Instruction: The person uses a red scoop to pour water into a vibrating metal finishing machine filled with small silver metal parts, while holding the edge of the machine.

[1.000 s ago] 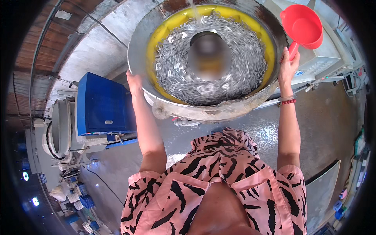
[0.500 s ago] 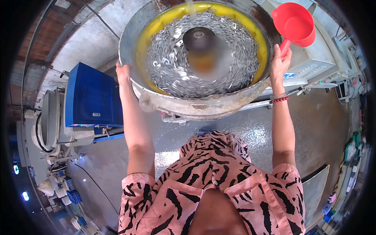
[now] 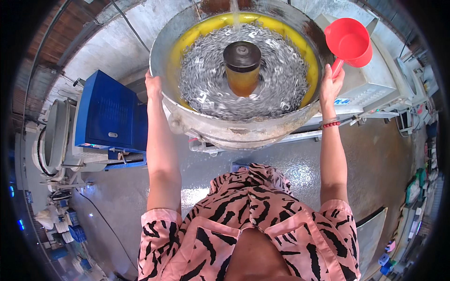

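Note:
A large round metal tub (image 3: pixel 220 132) with a yellow lining (image 3: pixel 307 61) stands before me. Inside lies a ring of small silvery metal parts (image 3: pixel 199 75), smeared by motion, around a yellowish centre post (image 3: pixel 242 82) with a black cap. Water (image 3: pixel 235 16) falls in at the far side. My left hand (image 3: pixel 153 87) is closed on the tub's left rim, its fingers partly hidden. At the right rim, my right hand (image 3: pixel 331 86) grips the handle of a red plastic dipper (image 3: pixel 348 41). The dipper's bowl is held beyond the rim, its opening facing up.
A blue metal cabinet (image 3: pixel 108 112) stands left of the tub, beside a round grey machine (image 3: pixel 51 136). To the right is a pale machine housing (image 3: pixel 363 77). A dark cable (image 3: pixel 105 210) crosses the wet grey floor (image 3: pixel 290 164). A flat panel (image 3: pixel 372 239) leans at the lower right.
The tub and both hands sit slightly lower in the picture, as the view has shifted. The blur over the centre post is gone. Both grips stay the same, and the metal parts remain motion-blurred.

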`<state>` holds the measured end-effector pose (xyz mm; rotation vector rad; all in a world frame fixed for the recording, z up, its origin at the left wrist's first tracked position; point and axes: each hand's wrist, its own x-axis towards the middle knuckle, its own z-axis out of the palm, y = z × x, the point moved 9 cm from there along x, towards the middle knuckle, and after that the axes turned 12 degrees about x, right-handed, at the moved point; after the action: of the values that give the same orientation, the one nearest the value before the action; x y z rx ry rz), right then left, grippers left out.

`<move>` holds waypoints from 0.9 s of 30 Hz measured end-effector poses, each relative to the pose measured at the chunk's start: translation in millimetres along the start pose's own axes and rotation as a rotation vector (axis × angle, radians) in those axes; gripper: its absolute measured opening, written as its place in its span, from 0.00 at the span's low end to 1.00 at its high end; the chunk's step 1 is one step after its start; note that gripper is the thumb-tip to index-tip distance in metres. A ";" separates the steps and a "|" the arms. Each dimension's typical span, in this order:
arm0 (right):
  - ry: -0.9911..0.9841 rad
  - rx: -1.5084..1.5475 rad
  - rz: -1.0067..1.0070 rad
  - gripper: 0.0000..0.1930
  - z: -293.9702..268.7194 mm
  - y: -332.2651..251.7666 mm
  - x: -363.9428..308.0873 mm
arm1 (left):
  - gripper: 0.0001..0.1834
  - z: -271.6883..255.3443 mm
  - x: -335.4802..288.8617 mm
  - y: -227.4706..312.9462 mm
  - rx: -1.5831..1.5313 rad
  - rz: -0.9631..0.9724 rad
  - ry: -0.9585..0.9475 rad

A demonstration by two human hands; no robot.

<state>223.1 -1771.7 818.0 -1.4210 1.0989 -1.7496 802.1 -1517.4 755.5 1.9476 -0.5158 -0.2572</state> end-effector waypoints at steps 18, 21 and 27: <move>0.029 -0.184 -0.015 0.24 0.3 -29.0 -8.1 | 0.37 2.9 -5.2 7.7 0.006 -0.001 -0.001; 0.011 -0.183 -0.034 0.24 3.8 -32.3 -8.1 | 0.37 3.2 -3.6 9.1 0.021 0.005 -0.018; 0.024 -0.177 -0.057 0.24 -3.9 -23.8 -1.7 | 0.36 13.2 -0.9 9.3 -0.063 0.037 -0.019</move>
<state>220.5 -1758.5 838.1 -1.5541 1.2638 -1.7481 793.7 -1530.9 758.3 1.8742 -0.5488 -0.2655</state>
